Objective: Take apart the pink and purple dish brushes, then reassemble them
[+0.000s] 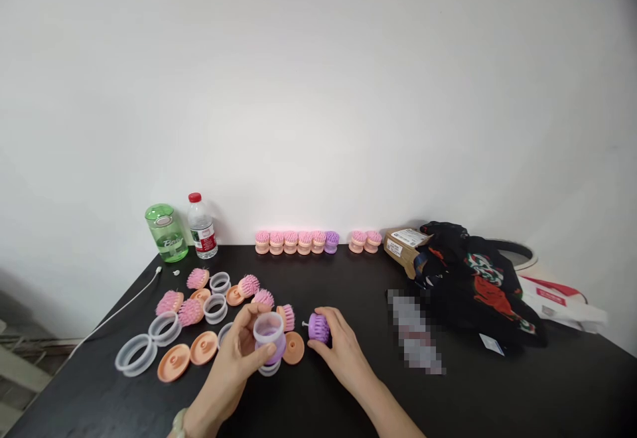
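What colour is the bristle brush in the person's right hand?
The bristle brush is purple, best seen in the head view.

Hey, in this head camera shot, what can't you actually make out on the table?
In the head view:
- Blurred object beside the right hand: pixelated, so its kind can't be told.
- Printed label on the cardboard box: too small to read.
- Purple brush head: the right hand hides part of it.
- Clear plastic ring: the left hand covers part of it.
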Demonstrator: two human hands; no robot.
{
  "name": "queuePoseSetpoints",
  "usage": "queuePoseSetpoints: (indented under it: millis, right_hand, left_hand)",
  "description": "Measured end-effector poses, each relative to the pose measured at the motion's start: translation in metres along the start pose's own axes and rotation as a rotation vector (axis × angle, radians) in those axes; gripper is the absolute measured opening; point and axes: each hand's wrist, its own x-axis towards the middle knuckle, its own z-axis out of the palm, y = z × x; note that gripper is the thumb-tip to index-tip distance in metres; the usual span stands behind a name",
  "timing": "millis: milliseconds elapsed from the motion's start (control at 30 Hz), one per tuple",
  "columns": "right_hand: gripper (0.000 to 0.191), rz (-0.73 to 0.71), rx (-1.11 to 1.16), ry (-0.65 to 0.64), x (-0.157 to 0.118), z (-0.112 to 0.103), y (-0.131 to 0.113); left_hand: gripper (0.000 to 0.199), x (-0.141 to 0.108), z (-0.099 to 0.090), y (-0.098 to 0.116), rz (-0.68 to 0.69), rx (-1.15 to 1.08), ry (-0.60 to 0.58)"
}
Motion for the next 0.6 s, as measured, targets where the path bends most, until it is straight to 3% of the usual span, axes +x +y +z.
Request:
queuePoseSetpoints:
  millis: [100,233,300,433,600]
  right_hand:
    - [0.051,-0.094,0.010,0.023,0.000,-0.001,0.002]
    - [0.051,-0.382,0.087,0.137,-0.006,-0.009,-0.011]
    - [0.056,-0.465,0.131,0.103,-0.012,-0.011,-0.022]
    - [0.063,-0.510,0.158,-0.001,-0.021,-0.008,-0.038]
    - [0.054,-0.496,0.188,-0.002,-0.022,-0.005,-0.043]
  left_hand:
    - [0.054,0.000,0.003,-0.001,0.001,0.026,0.015]
    - [0.042,-0.001,0.010,-0.003,0.019,0.061,-0.060]
    - [0.044,-0.003,0.014,-0.005,0.024,0.055,-0.093]
    - [0.057,-0.005,0.019,-0.011,0.036,0.056,-0.164]
    - [0.057,-0.003,0.020,-0.014,0.053,0.133,-0.161]
